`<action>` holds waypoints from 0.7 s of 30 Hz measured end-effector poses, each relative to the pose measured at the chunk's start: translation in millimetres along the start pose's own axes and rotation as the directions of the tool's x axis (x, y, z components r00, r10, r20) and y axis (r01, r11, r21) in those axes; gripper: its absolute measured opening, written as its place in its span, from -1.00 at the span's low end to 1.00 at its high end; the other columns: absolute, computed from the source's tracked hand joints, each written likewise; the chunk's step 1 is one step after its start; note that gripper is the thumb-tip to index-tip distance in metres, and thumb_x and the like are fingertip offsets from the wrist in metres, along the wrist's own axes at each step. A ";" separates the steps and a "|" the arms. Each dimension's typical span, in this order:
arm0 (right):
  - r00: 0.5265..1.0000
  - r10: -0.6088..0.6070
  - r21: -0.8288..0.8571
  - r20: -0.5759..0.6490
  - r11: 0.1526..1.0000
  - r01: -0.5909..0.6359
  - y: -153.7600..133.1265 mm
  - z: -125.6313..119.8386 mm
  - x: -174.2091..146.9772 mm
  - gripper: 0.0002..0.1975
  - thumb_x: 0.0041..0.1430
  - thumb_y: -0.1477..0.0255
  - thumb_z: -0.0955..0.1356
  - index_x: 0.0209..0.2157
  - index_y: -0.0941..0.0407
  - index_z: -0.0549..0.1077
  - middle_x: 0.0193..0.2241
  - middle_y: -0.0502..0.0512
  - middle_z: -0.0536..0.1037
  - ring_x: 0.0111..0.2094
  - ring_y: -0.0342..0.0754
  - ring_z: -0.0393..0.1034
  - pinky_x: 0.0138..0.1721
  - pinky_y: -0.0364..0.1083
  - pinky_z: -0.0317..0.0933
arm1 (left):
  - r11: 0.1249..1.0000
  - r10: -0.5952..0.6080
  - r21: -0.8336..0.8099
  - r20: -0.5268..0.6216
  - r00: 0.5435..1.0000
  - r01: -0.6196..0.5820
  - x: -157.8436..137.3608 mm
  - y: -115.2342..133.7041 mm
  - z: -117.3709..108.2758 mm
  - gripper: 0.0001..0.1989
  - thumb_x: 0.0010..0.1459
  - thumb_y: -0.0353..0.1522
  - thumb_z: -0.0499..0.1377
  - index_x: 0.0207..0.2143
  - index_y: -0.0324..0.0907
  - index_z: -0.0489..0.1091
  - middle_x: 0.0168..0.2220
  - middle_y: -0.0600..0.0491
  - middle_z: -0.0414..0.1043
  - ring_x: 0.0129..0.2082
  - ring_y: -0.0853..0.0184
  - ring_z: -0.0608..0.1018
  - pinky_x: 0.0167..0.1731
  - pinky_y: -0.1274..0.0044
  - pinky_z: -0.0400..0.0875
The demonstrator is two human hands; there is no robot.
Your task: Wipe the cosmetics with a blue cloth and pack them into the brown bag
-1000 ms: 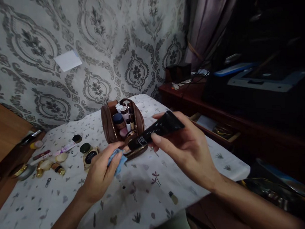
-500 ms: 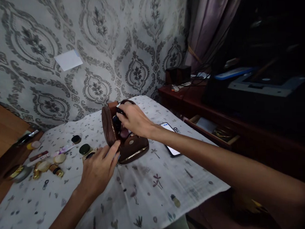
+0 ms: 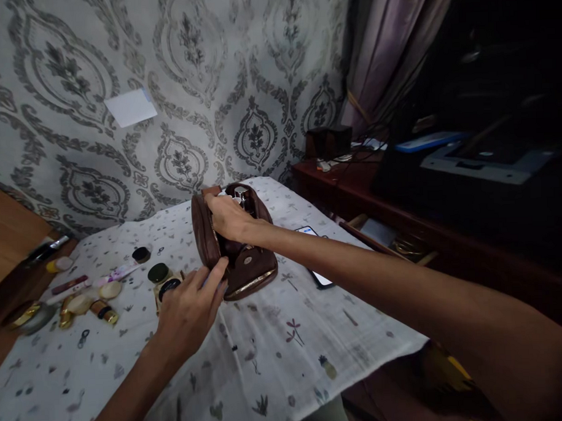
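Note:
A brown zippered bag stands unzipped on the patterned cloth, its front flap folded down. My left hand grips the bag's near left edge, with the index finger along the rim. Inside the bag's mouth is my right hand; its fingers point down and are hidden by the bag's left wall, so what they touch is unclear. A silver-capped bottle shows in the bag beyond my right hand. Close by my left hand are a jar with a dark green lid and a black-capped bottle.
Several cosmetics lie at the left, among them a gold-banded tube and a round black lid. A lit phone lies under my right forearm. An open drawer juts from the red-brown desk at the right.
My right hand has moved slightly left and deeper into the bag; the dark item at its fingers no longer shows. The silver-capped bottle has come into view. My left hand stays at the bag's edge.

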State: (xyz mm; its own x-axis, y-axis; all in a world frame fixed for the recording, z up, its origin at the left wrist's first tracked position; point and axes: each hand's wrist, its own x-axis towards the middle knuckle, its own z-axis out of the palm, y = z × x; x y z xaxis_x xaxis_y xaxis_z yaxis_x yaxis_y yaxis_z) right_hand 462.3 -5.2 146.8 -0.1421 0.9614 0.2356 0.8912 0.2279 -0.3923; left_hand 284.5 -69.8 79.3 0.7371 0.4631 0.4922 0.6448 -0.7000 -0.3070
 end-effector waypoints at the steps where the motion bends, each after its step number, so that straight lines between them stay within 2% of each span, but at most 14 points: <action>1: 1.000 0.001 -0.005 0.005 1.000 -0.001 -0.5 -0.6 0.5 -0.63 0.13 0.69 0.22 -0.03 0.18 0.36 -0.08 0.35 0.55 -0.09 0.20 0.49 -0.30 -0.04 0.29 | 1.000 -0.001 -0.005 0.000 1.000 0.001 -0.5 -0.2 0.4 -0.63 0.40 -0.33 -0.05 0.19 -0.14 0.31 -0.32 0.03 0.52 -0.36 0.31 0.56 -0.54 0.55 0.23; 8: 0.998 -0.057 -0.036 -0.029 0.998 0.056 8.4 8.7 8.5 -0.68 0.14 0.68 0.26 -0.08 0.19 0.44 -0.14 0.29 0.60 -0.04 0.12 0.49 -0.15 -0.10 0.29 | 0.998 -0.062 -0.021 0.085 0.994 0.064 -2.4 -0.7 2.8 -0.61 0.39 -0.33 -0.01 0.22 -0.09 0.28 -0.29 0.03 0.51 -0.33 0.32 0.57 -0.49 0.58 0.30; 12: 0.997 -0.042 -0.047 -0.058 0.998 0.039 5.9 12.6 7.1 -0.63 0.17 0.70 0.26 0.00 0.22 0.43 -0.05 0.32 0.58 0.05 0.10 0.44 -0.01 -0.08 0.25 | 0.991 -0.096 -0.073 0.166 0.981 0.110 -2.4 -0.4 1.2 -0.57 0.39 -0.29 0.00 0.27 -0.01 0.19 -0.21 0.03 0.49 -0.28 0.33 0.57 -0.41 0.58 0.38; 17: 0.998 -0.006 -0.072 -0.062 0.997 0.001 -4.0 8.1 6.5 -0.58 0.21 0.68 0.26 0.11 0.38 0.33 -0.06 0.55 0.54 0.02 0.24 0.45 -0.08 -0.03 0.20 | 0.987 -0.116 -0.075 0.246 0.962 0.139 -0.6 -2.1 -2.7 -0.54 0.41 -0.25 -0.05 0.32 0.00 0.09 -0.19 0.01 0.46 -0.23 0.29 0.57 -0.44 0.58 0.39; 21: 0.995 -0.028 -0.060 -0.095 0.998 0.023 -8.1 4.8 9.0 -0.60 0.24 0.63 0.24 0.11 0.39 0.32 -0.19 0.55 0.56 -0.07 0.20 0.47 -0.18 -0.02 0.16 | 0.987 -0.108 -0.090 0.263 0.959 0.136 -1.5 -1.2 -7.1 -0.52 0.41 -0.24 -0.08 0.34 0.00 0.04 -0.17 0.00 0.44 -0.24 0.28 0.57 -0.46 0.56 0.38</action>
State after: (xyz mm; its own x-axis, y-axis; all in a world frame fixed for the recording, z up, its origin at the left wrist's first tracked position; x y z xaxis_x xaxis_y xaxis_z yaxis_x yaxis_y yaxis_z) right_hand 451.8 2.4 147.8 -0.1255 0.9355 0.3304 0.9122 0.2397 -0.3324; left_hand 281.1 -73.5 84.7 0.6903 0.6625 0.2906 0.7180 -0.6767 -0.1629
